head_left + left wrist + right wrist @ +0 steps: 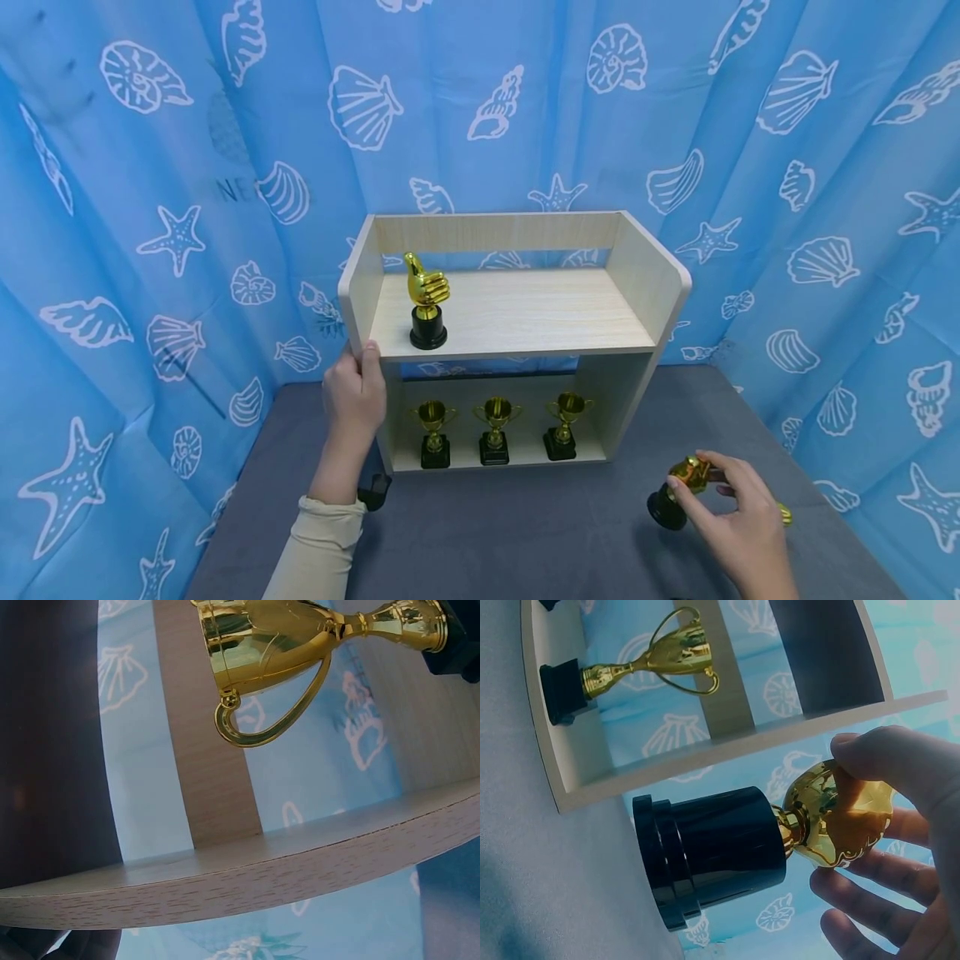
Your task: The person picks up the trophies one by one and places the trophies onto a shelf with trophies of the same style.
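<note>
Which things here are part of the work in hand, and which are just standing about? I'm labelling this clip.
In hand:
right hand pinching a gold trophy on the table
left hand gripping the wooden shelf

Standing about:
thumbs-up trophy on the top shelf
three cup trophies below
shell-print curtain

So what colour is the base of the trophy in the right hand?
Glossy black base under a gold top, clearest in the right wrist view.

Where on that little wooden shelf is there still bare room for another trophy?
The top board is bare from the thumbs-up trophy to the right wall. The lower level is crowded: three cup trophies fill it. The left hand grips the shelf's left wall; the right hand holds a gold trophy.
</note>
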Demonstrator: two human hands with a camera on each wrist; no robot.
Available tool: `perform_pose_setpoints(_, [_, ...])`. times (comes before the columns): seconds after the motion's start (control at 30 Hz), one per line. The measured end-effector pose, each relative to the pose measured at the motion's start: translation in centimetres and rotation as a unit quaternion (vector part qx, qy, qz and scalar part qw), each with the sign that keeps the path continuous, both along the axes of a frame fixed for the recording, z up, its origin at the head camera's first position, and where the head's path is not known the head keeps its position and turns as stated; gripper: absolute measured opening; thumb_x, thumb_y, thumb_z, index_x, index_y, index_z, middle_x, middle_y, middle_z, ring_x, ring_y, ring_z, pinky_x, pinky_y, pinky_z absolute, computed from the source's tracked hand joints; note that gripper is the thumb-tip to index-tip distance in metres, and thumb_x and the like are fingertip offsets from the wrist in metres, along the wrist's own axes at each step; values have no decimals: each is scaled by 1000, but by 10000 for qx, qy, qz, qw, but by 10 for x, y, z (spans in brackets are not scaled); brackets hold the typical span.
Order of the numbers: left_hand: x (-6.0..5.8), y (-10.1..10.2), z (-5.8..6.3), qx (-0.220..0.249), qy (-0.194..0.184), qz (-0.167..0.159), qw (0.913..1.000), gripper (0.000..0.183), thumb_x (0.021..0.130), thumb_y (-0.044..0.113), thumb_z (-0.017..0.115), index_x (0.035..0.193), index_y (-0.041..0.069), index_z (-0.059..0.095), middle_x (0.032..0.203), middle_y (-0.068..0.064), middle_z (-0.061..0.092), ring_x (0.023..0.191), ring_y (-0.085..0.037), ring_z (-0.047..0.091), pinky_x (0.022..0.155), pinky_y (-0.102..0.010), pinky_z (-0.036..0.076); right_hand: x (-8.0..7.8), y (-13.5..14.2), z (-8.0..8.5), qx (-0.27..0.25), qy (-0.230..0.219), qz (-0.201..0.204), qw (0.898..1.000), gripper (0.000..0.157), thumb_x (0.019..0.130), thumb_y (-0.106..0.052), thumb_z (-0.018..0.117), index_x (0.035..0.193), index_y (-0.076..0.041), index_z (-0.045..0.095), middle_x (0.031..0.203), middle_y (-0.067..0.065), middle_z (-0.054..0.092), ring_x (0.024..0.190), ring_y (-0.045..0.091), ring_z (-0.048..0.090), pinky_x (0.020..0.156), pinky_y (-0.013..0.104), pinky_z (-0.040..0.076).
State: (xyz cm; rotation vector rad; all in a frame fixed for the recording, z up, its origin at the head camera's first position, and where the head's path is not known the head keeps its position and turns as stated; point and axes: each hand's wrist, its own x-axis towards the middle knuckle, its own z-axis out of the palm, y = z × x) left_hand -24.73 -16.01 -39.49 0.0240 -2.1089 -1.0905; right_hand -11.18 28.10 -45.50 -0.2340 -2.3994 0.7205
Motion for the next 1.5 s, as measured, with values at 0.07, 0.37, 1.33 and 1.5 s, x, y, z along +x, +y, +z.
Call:
perform_pose_setpoints(0.07, [0,0,0,4,-8,4,10000,49,103,48,37,75,10,50,55,-6,43,44,-20,40,40,-34,31,-1,-1,1,-12,37,-8,10000,47,73,-27,87,112,-10,67,107,8,64,90,22,58,69,9,40])
perform_pose_setpoints(0.37, [1,0,0,17,17,3,10000,49,102,48,38,71,11,47,55,-6,42,45,-20,39,41,-34,31,-2,-7,5,-237,44,-114,9996,48,74,-26,86,115,-9,67,110,9,64,94,23,58,70,9,39])
perform_pose_setpoints(1.33, [0,-1,-2,37,-7,50,10000,51,102,50,37,73,11,49,55,-5,42,44,-20,39,40,-34,31,-10,-14,9,-266,720,-6,9971,50,69,-24,90,113,-12,70,105,5,65,90,-8,44,75,3,35])
perform_pose_setpoints(1.5, [0,-1,-1,27,-46,55,10000,50,102,50,37,73,11,48,55,-6,43,44,-20,39,40,-34,31,-11,-16,11,-285,719,17,9970,49,69,-25,90,112,-12,70,105,5,65,90,-8,44,74,4,36])
